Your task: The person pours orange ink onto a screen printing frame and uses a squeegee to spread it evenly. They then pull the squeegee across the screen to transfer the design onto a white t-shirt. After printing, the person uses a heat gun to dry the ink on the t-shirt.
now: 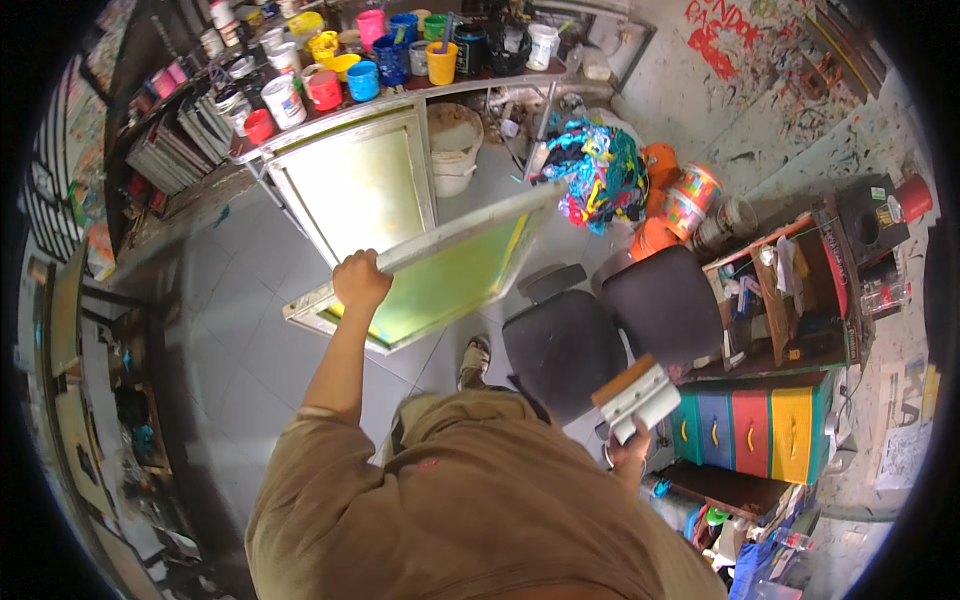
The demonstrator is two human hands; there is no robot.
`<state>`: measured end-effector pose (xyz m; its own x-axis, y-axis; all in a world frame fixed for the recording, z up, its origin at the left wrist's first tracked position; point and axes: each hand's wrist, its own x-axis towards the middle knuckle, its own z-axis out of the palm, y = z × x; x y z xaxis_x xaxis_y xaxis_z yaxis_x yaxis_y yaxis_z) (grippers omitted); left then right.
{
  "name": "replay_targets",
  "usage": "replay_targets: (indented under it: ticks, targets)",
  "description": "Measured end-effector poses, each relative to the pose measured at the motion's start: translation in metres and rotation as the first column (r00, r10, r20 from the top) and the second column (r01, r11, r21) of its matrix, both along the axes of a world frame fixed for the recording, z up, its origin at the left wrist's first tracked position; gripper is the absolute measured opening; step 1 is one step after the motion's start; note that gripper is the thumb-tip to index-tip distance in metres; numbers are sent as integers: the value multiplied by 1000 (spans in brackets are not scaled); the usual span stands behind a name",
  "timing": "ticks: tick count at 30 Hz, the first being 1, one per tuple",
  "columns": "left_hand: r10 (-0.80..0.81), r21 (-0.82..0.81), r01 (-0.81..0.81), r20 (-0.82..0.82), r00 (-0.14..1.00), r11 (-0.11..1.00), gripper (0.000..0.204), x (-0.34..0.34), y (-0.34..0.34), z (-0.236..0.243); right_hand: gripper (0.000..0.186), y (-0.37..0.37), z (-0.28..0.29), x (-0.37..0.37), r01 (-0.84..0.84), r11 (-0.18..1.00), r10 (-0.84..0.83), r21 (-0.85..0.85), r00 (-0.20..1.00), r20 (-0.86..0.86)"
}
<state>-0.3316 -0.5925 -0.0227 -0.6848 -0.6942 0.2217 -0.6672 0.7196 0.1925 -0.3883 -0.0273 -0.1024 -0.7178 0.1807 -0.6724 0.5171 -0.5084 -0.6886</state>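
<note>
My left hand [360,281] is closed over the near rail of a screen printing frame [450,270], which hangs tilted in front of me with a yellow-green mesh. In my right hand [631,452], held low on the right, is a squeegee [638,398] with a pale metal holder and a brown blade edge pointing up and away. Part of the right hand is hidden behind my shirt. Beyond the held frame, a second screen frame [345,180] with a bright pale mesh leans upright against the paint table.
Many colourful paint pots stand on the table [400,97] at the back. A whitish bucket [452,150] and a heap of coloured rags [600,165] lie beyond the frame. Two dark chairs [565,345] stand ahead right, beside a multicoloured drawer unit [752,435]. Shelving [130,400] runs along the left.
</note>
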Motion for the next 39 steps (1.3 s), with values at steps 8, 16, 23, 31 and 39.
replay_targets:
  ticks: [8, 16, 23, 31, 39]
  targets:
    - [31, 208, -67, 170, 985, 976, 24, -156, -88, -8, 52, -121, 42, -130, -93, 992, 77, -84, 981, -178]
    - [-95, 285, 54, 132, 987, 957, 31, -302, -182, -48, 58, -202, 62, -167, 121, 989, -118, 84, 992, -41]
    - [-172, 491, 60, 186, 967, 869, 50, -396, -214, -75, 56, -245, 85, -175, 172, 971, -171, 167, 985, -23]
    - [-128, 433, -2, 273, 953, 902, 59, -447, -260, -101, 52, -267, 87, -167, 318, 916, -338, 244, 940, 44]
    - [-202, 253, 116, 347, 916, 960, 59, -463, -300, -130, 53, -281, 73, -189, 465, 872, -459, 155, 885, -74]
